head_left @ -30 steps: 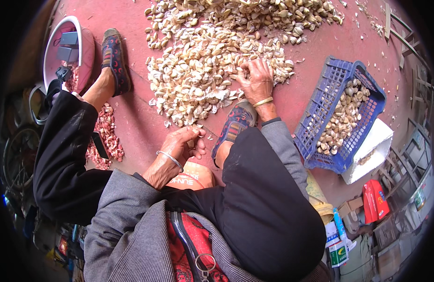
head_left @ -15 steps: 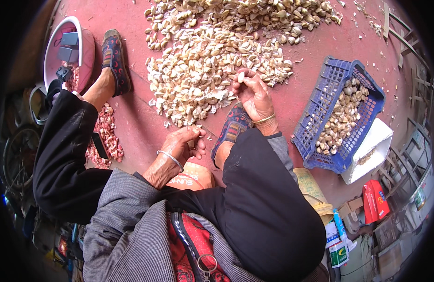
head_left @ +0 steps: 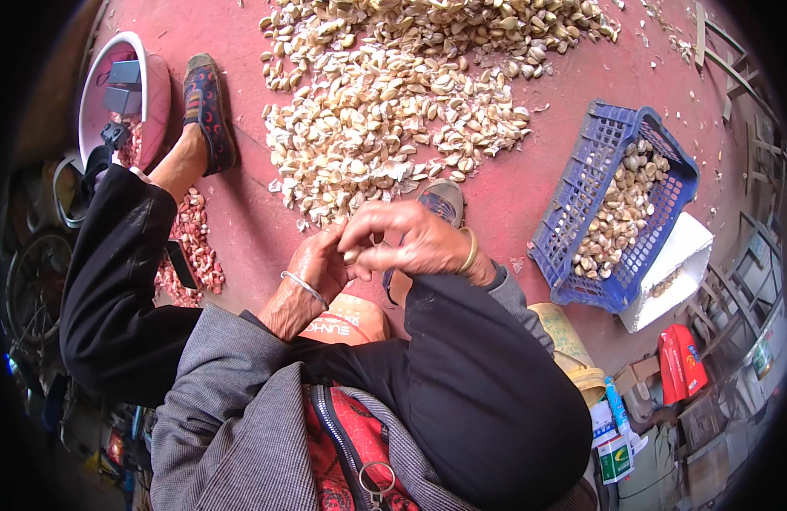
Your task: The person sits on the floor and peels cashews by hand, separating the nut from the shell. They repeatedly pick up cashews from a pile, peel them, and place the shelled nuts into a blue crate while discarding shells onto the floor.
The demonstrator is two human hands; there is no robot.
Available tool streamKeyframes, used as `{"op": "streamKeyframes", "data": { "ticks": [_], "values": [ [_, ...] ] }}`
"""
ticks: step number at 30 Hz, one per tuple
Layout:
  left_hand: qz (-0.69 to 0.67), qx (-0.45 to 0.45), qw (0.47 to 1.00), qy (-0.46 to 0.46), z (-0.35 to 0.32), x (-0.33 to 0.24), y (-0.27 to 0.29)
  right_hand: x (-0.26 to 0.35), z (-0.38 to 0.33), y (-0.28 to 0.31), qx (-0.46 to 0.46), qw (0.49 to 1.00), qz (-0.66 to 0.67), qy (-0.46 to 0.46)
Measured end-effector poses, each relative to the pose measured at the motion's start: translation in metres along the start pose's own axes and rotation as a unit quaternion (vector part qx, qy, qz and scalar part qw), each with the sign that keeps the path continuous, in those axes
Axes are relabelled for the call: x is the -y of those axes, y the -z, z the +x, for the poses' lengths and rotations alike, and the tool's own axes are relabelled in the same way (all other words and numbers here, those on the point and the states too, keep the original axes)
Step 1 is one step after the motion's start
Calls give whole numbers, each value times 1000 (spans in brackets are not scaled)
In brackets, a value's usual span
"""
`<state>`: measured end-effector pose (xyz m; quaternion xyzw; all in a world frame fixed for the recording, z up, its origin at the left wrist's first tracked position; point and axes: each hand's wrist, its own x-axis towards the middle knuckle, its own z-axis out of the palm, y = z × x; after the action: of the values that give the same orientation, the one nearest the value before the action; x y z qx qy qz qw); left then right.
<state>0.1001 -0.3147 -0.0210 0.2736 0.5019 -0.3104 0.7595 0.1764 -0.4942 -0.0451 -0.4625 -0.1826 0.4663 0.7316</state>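
Note:
My hands meet in front of my knees. My right hand (head_left: 419, 238) is closed, and a pale garlic clove (head_left: 351, 255) shows at its fingertips. Just left of it, my left hand (head_left: 313, 264) is curled with its fingers together, touching or nearly touching the right; whatever it pinches is hidden behind the right fingers. Beyond both hands a broad heap of unpeeled garlic cloves (head_left: 351, 136) covers the red floor. A second, thicker heap of cloves (head_left: 462, 25) lies behind it.
A blue plastic crate (head_left: 619, 213) holding garlic stands at right, beside a white foam box (head_left: 674, 272). At left are a pink basin (head_left: 157, 94) and a pile of reddish cloves (head_left: 198, 243) with a phone (head_left: 180, 264) on it. A yellowish bucket (head_left: 568, 349) lies near my right knee.
My right hand has come back from the near edge of the garlic heap, down and left to my left hand, with a clove in its fingers. The left hand has barely moved.

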Motion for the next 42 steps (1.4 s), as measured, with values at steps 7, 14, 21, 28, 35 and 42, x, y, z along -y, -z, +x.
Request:
{"op": "streamKeyframes", "data": {
  "ticks": [7, 14, 21, 28, 35, 42],
  "values": [
    [41, 101, 994, 24, -1, -5, 9, -21, -5, 28, -173, 984, -20, -49],
    [78, 48, 996, -4, -1, -4, 7, -53, -18, 71, -395, 847, -353, -38],
    [98, 36, 994, -7, -2, -4, 9, -82, 22, 69, -321, 755, -572, -7],
    [96, 43, 994, -5, -3, -6, 8, -88, 16, 81, -297, 768, -567, -14],
    [98, 41, 994, -10, -3, -6, 10, -50, 15, 59, -321, 886, -332, -36],
    [38, 50, 998, -14, 1, -2, 7, 6, 3, 1, 29, 995, -66, -66]
  ]
}}
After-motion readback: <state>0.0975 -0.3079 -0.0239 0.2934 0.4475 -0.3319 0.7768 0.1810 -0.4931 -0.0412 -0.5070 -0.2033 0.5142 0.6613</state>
